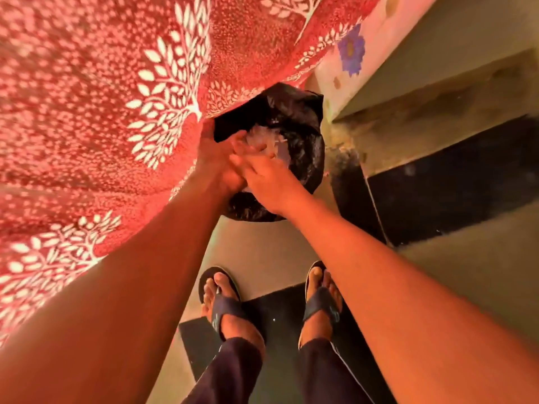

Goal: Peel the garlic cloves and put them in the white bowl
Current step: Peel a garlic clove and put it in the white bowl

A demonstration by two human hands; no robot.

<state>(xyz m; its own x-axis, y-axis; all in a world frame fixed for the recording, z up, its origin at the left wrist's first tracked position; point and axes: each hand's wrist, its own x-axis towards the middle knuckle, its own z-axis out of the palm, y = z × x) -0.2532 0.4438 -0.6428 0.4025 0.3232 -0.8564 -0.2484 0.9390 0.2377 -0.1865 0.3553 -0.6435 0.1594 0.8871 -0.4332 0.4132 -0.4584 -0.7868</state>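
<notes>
Honestly hard to see much here. Both hands meet right over the mouth of a bin lined with a black bag [294, 118], and they cover most of what's inside. The left hand [217, 161] and right hand [267, 182] are pressed against each other, fingers overlapping; can't tell if either is pinching anything. Just past the fingers, inside the bag, there's a pale papery heap [264, 138], blurry, could be garlic skins but I can't say for sure. No cloves or white bowl anywhere I can make out.

A red cloth with white leaf prints [110, 106] hangs down left of the bin and hides that whole side. The floor [262, 252] around the bin is beige with black tiles. Nearer than the bin: 2 feet in 2 dark sandals [224, 307].
</notes>
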